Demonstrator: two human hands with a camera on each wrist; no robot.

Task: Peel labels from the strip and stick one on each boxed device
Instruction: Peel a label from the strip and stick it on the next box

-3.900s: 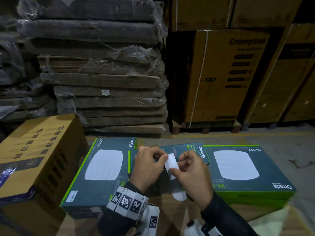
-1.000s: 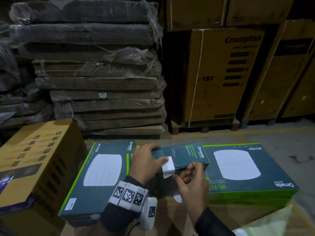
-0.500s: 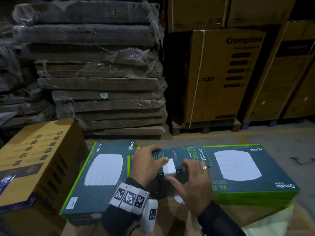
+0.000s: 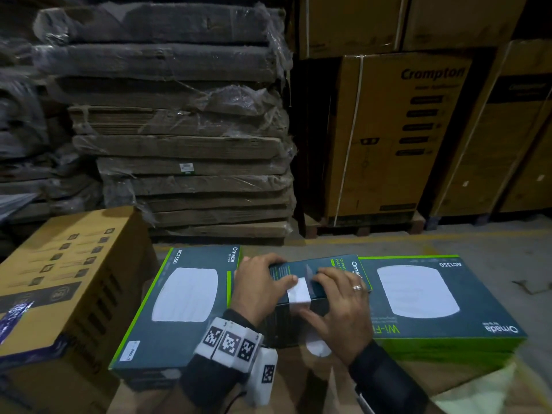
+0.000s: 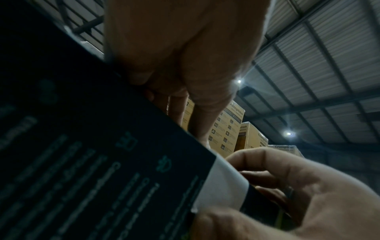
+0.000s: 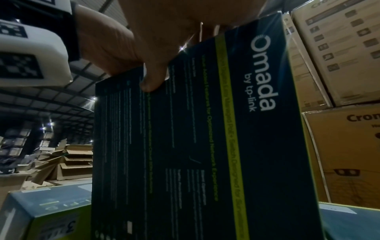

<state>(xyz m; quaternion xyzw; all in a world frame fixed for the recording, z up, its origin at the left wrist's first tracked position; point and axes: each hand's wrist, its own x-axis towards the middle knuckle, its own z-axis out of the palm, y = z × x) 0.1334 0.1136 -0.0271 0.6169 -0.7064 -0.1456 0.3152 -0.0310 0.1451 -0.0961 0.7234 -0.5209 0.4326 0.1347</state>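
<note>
A dark Omada box (image 4: 298, 267) stands upright between two flat AC1350 boxes, one to its left (image 4: 179, 339) and one to its right (image 4: 478, 309). A white label (image 4: 297, 294) is folded over the upright box's near top edge. My left hand (image 4: 283, 268) grips the box top, thumb beside the label. My right hand (image 4: 313, 292) presses the label, with fingers on top and thumb on the front face. In the left wrist view the label (image 5: 222, 183) wraps the box (image 5: 82, 146) edge. The left box bears a small label (image 4: 130, 351). A white strip piece (image 4: 318, 348) lies under my right wrist.
A yellow-brown carton (image 4: 59, 279) stands close at the left. Shrink-wrapped stacks of flat cardboard (image 4: 179, 144) and tall Crompton cartons (image 4: 403, 130) rise behind the boxes. Grey floor (image 4: 493, 243) shows at the right. The boxes rest on a brown cardboard surface (image 4: 298, 383).
Both hands first held the label in the air. The left hand then set it on the upright box's edge, and the right hand came down and now presses it over that edge.
</note>
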